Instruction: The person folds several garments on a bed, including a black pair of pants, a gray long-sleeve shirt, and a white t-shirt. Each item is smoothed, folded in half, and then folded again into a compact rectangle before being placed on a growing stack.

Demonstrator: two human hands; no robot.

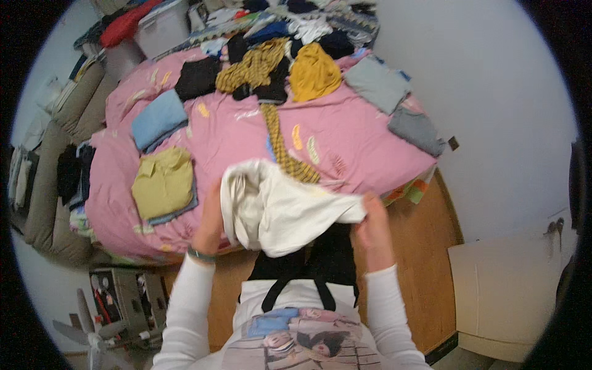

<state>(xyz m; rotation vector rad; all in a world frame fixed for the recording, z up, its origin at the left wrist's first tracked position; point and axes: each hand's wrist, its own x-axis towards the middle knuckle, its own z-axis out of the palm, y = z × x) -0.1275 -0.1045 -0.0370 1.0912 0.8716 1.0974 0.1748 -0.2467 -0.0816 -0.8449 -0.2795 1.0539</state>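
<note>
Both my hands hold a white cloth garment [291,212] up in front of me, over the near edge of the bed. My left hand [210,219] grips its left side, where the fabric bunches and opens in a fold; the fingers are partly hidden behind it. At the right, a corner of the garment is pinched in my right hand [372,219]. Just beyond the garment, a yellow-and-black checked strip of cloth [286,150] lies along the pink bedspread [226,134].
Folded clothes line the bed: a yellow collared shirt [164,185], a light blue piece [159,118] and grey pieces [377,83]. A mustard garment [314,74] and a heap of mixed clothes lie farther back. A white cabinet [499,296] stands right, a fan [92,335] lower left.
</note>
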